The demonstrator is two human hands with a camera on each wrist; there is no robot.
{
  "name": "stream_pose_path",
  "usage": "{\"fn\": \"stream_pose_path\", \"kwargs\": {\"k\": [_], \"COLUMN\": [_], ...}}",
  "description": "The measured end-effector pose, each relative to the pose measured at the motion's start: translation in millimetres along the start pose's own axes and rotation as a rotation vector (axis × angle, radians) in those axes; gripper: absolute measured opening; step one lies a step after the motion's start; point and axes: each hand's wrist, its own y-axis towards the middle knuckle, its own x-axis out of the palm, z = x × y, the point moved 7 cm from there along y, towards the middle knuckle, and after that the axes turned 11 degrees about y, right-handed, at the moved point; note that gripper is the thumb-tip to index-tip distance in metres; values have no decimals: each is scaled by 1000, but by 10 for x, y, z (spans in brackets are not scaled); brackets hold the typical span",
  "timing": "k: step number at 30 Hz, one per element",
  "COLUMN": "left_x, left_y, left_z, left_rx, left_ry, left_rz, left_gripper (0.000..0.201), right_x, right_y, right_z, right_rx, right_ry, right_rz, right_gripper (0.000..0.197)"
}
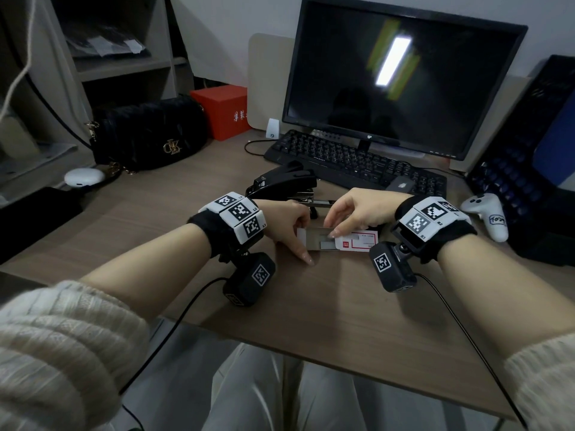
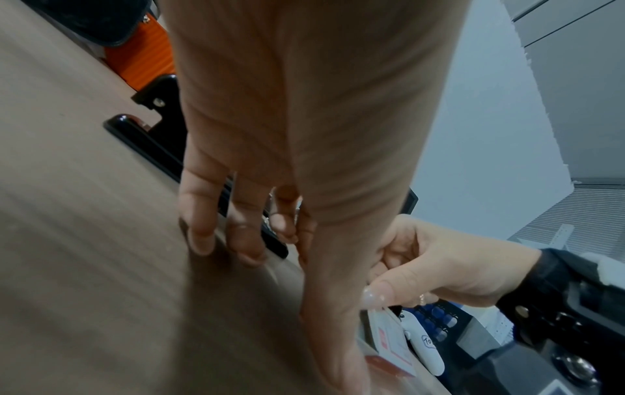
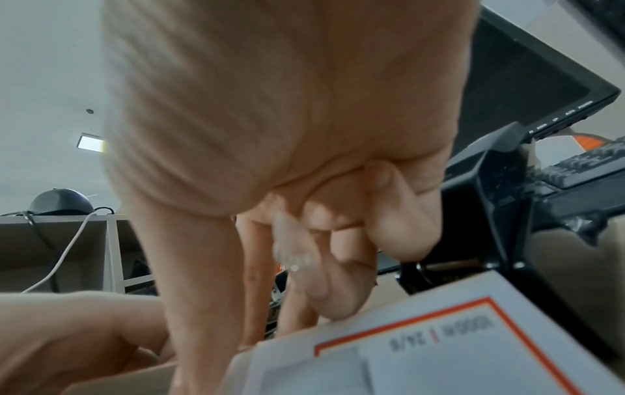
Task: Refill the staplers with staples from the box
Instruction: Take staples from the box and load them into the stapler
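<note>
The staple box [image 1: 339, 241] lies on the desk [image 1: 311, 300], slid open. Its brown tray [image 1: 314, 241] sticks out left of the white-and-red sleeve [image 1: 361, 241] [image 3: 423, 355]. Grey staples [image 1: 326, 244] show in the tray. My left hand [image 1: 292, 231] grips the tray's left end, thumb along the near side. My right hand [image 1: 334, 227] reaches thumb and index finger into the tray at the sleeve's mouth and pinches at the staples; the other fingers are curled. Just behind the hands lies a black stapler [image 1: 286, 181] [image 2: 152, 144], swung open with its metal magazine [image 1: 311, 202] showing.
A black keyboard [image 1: 357, 163] and a monitor [image 1: 404, 76] stand behind the stapler. A white controller [image 1: 488, 213] lies at the right, a black handbag [image 1: 149, 135], a red box [image 1: 224, 110] and a white case [image 1: 84, 177] at the left. Cables run off the desk's near edge.
</note>
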Motion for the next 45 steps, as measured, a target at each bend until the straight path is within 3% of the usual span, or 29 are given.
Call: {"fn": "stream_pose_path", "kwargs": {"k": [8, 19, 27, 45], "left_x": [45, 77, 88, 93], "left_y": [20, 74, 99, 122], "left_z": [-21, -58, -65, -67], "left_rx": [-25, -49, -42, -36], "left_ry": [-63, -84, -95, -105], "left_rz": [-78, -88, -85, -75], "left_gripper": [70, 69, 66, 49], "right_x": [-41, 126, 233, 210], "right_y": [-17, -47, 4, -89], "right_z": [-73, -76, -58, -136], "right_rx": [-104, -54, -50, -111], "right_ry": [-110, -159, -224, -88], "right_rz": [70, -72, -202, -169], "right_gripper": [23, 18, 29, 29]}}
